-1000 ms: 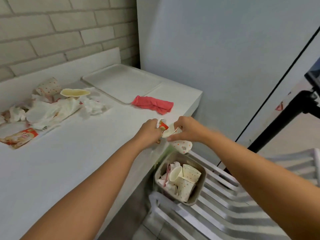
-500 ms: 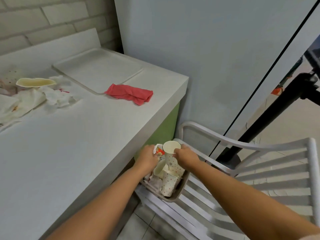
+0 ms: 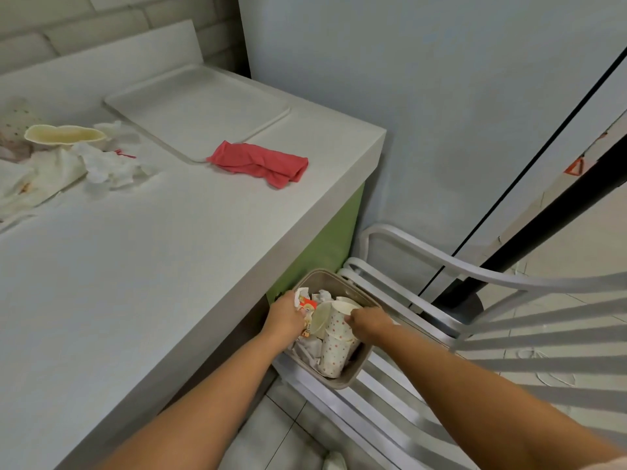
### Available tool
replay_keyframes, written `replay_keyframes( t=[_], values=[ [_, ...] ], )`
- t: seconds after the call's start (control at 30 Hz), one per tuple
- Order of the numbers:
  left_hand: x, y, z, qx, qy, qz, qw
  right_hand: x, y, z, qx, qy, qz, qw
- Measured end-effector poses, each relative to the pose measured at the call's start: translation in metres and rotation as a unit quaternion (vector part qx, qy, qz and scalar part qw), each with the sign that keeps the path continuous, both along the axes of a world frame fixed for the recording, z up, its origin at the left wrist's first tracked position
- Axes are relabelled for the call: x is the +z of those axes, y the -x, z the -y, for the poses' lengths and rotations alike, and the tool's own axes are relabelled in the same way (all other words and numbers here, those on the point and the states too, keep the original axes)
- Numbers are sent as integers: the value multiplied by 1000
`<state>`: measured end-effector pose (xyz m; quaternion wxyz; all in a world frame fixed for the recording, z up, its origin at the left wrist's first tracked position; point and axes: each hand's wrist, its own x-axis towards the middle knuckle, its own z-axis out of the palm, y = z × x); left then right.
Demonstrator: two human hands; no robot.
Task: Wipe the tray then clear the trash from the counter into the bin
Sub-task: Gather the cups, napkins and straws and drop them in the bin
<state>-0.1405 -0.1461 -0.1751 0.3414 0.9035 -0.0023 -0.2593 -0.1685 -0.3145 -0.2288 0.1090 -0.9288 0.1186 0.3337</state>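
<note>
A small beige bin [image 3: 353,379] sits on a white chair beside the counter, stuffed with dotted paper cups and crumpled paper. My left hand [image 3: 284,315] is inside the bin's left side, closed on a crumpled wrapper [image 3: 307,304] with red print. My right hand [image 3: 369,321] pinches the rim of a dotted paper cup [image 3: 336,329] that stands in the bin. The white tray [image 3: 195,110] lies at the counter's far corner. A red cloth [image 3: 259,164] rests on the counter, touching the tray's near edge. More trash [image 3: 64,154] lies at the counter's left.
The white counter [image 3: 142,266] has a green side panel. The white slatted chair [image 3: 475,351] fills the right foreground. A black tripod leg [image 3: 543,228] slants down by the wall. A cream bowl [image 3: 64,134] and tissues sit among the leftover trash.
Both hands went down from the counter edge into the bin, carrying the wrapper and the dotted cup. The cup now stands lower, among the other cups.
</note>
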Motion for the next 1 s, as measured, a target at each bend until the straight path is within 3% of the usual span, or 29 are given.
replay_keyframes(
  t=[0.2,0.57,0.8,1.0],
  values=[
    [-13,1,3,15,15,-23,1000,-4,8,-1,34,31,-48,998],
    [-9,-12,7,-34,-28,-44,998,34,-12,-2,47,22,33,998],
    [29,-18,5,-55,0,58,997,89,-37,-36,127,24,5,992],
    [100,-16,-14,-13,149,248,957,154,-60,-73,150,-3,-99,984]
  ],
)
